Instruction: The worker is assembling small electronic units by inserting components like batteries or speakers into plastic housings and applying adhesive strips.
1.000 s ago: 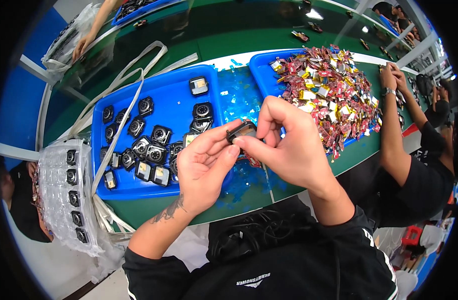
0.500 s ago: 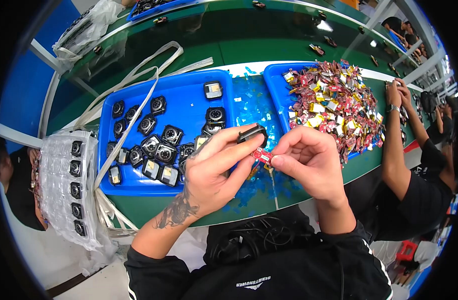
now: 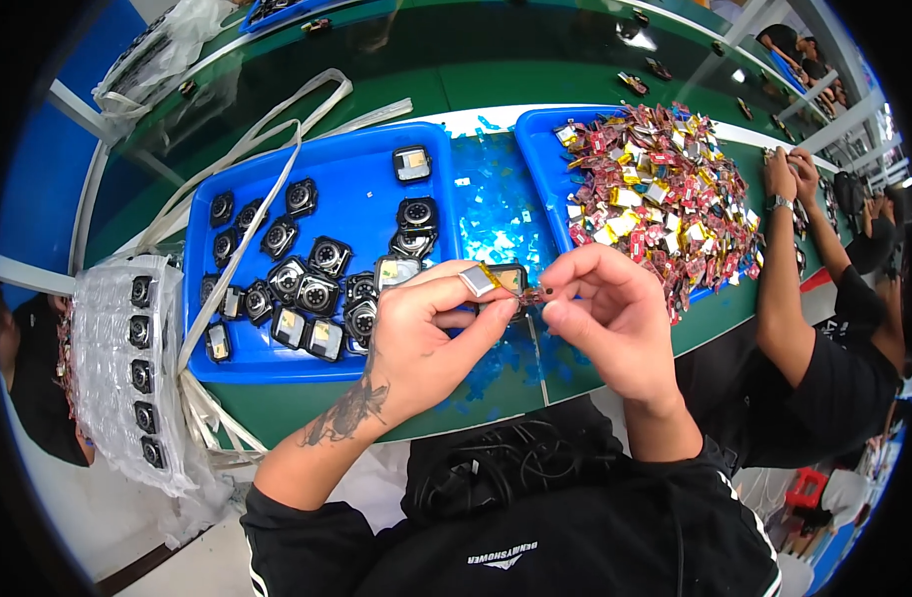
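Observation:
My left hand (image 3: 421, 333) grips a small black square casing (image 3: 506, 281) with a silver tab showing at its fingertips. My right hand (image 3: 610, 318) pinches a small red and yellow part (image 3: 533, 293) against the casing's right edge. Both hands hover over the green bench's near edge, above a patch of blue film scraps (image 3: 496, 199). A blue tray (image 3: 361, 204) with several black casings lies just behind my left hand. A second blue tray (image 3: 543, 164) heaped with red and yellow parts (image 3: 665, 199) sits behind my right hand.
White straps (image 3: 237, 249) loop across the left tray and off the bench edge. A clear blister sheet (image 3: 127, 368) holding black casings hangs at the left. Another person's arms (image 3: 789, 259) work at the right. Black cables (image 3: 496, 468) lie in my lap.
My hands have drifted slightly right and apart; the right hand now pinches the small red and yellow part at the casing's edge instead of covering it.

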`<state>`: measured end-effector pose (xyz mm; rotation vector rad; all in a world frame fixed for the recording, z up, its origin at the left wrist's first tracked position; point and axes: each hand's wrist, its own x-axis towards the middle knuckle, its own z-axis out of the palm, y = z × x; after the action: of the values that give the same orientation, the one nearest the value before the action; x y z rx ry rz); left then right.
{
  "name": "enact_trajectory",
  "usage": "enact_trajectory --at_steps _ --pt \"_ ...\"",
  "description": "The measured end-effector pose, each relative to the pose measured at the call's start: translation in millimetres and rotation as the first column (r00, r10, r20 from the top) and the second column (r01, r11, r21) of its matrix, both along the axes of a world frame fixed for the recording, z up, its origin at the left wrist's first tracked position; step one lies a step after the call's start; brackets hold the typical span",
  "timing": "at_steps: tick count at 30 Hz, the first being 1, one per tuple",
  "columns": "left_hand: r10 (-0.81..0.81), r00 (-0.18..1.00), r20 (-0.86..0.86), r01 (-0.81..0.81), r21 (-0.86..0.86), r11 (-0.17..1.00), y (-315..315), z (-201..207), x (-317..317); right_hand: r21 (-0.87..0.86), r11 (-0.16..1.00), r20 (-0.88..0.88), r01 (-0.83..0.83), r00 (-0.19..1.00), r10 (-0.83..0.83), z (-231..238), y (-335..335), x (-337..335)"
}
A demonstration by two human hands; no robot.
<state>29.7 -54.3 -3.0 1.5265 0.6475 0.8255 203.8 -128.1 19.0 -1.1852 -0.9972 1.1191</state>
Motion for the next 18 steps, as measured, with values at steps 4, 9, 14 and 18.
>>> enact_trajectory --at_steps 4,9,14,18 --pt "0.000 0.996 0.091 0.010 -0.111 0.994 -4.5 -1.6 5.6 0.166 0.980 0.327 0.108 0.932 -0.158 -12.3 4.0 -7.9" --pt "0.009 0.980 0.198 0.045 -0.267 0.963 -3.5 -7.5 2.8 0.147 0.977 0.313 0.153 0.930 -0.193 -16.7 7.0 -11.0" --pt "0.012 0.977 0.214 0.043 -0.248 0.968 -6.2 -8.2 3.7 0.118 0.983 0.366 0.142 0.914 -0.176 -12.0 4.9 -7.3" --pt "0.021 0.974 0.227 0.044 -0.277 0.960 -8.5 -7.1 4.8 0.101 0.988 0.411 0.113 0.900 -0.145 -13.3 6.7 -4.2"
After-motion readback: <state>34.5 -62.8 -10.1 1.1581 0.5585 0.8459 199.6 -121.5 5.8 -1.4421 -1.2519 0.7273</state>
